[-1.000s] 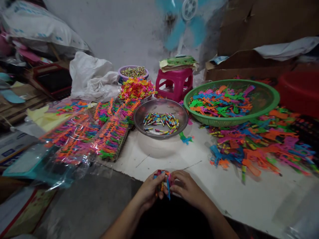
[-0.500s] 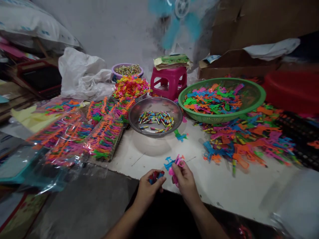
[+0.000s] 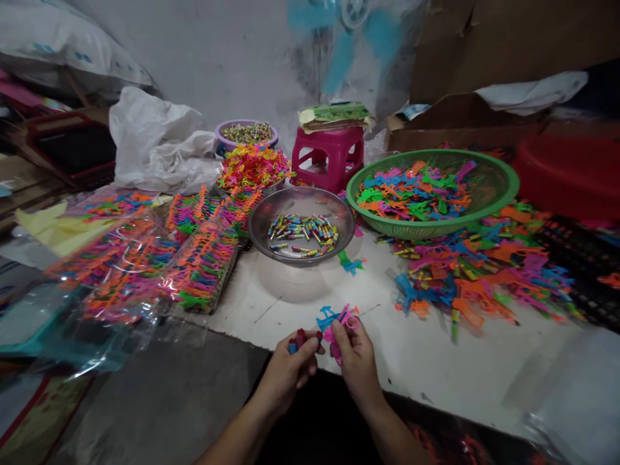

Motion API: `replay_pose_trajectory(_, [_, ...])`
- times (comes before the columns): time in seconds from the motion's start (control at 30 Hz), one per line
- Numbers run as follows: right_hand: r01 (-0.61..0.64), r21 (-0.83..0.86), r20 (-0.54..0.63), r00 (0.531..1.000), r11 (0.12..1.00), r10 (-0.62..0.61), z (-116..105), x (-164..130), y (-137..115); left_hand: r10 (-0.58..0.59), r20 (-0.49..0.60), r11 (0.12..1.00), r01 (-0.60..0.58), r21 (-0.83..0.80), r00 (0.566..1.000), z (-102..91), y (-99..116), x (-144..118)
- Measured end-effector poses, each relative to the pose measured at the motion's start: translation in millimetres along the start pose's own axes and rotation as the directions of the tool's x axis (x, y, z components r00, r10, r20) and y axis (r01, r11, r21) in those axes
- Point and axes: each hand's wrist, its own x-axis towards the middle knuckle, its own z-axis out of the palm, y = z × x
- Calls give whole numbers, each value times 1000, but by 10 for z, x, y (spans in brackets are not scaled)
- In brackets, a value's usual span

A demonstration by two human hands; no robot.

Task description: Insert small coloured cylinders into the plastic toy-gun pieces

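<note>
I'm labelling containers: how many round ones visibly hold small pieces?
4: the green basket at right, the grey bowl at centre, the heaped bowl behind it to the left, and the purple basin farthest back. Others may be hidden.

The pink piece (image 3: 335, 352) and green basket (image 3: 426, 228) look smooth plastic.

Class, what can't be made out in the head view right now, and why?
All in the head view:
- Red and blue pieces: their number, hidden by the left hand.
- Pink piece: its full shape, partly covered by the right hand.
- Fan: its top, cut off by the upper edge.
- Printed tubes: any lettering, too small.
</note>
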Motion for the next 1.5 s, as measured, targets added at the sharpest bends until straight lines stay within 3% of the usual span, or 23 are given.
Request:
replay_pose_trajectory(0.23, [-3,2,3,1000,1000,3,12,-16,-23,23,28,999,-24,48,999,-28,-34,2])
replay_pose_trajectory(0.5, [34,49,-22,999,998,-33,19,-33,-77,-27,117,989,44,-143,993,-40,-67,12])
replay_pose_trajectory(0.73, [85,-24,-34,996,996,-86,-2,-45,-7,34,37,999,-34,-11,999,-22,-80,5])
replay_pose_trajectory(0.83, [106,-59,-31,994,993,-108,-15,-57,59,112,34,990,-115,80,993,-4,-70,-6])
replay_pose_trajectory(1.07, [102,-118,-79,991,988,-111,66,-129,174,223,41,880,-219,422,974,36,-7,-76])
replay_pose_trajectory(1.17, [69,-131,-85,993,989,-80,108,-106,185,235,62,840,-234,489,970,45,-12,-37])
replay_pose_trajectory(1.23, [43,-157,-27,998,987,-48,-3,9,193,174,100,866,-201,458,980,34,-52,25])
replay_pose_trajectory(1.3, [45,-262,-2,999,964,-48,-304,217,188,130,106,902,-162,401,986,-5,-113,101])
replay_pose_trajectory(1.33, [58,-362,-34,997,930,-76,-520,346,174,124,84,914,-146,378,989,-37,-146,139])
replay_pose_trajectory(1.4, [-32,-584,-233,964,811,-130,-1001,618,121,86,-8,939,-79,335,996,-122,-197,208])
replay_pose_trajectory(1.43, [-116,-709,-367,903,696,-222,-1217,748,86,43,-52,953,-26,302,998,-166,-213,237])
replay_pose_trajectory(1.47, [-199,-797,-472,794,570,-383,-1384,867,53,-7,-83,967,28,252,997,-205,-222,261])
replay_pose_trajectory(1.5, [-234,-854,-471,728,465,-499,-1483,975,28,-57,-97,979,75,190,994,-232,-227,281])
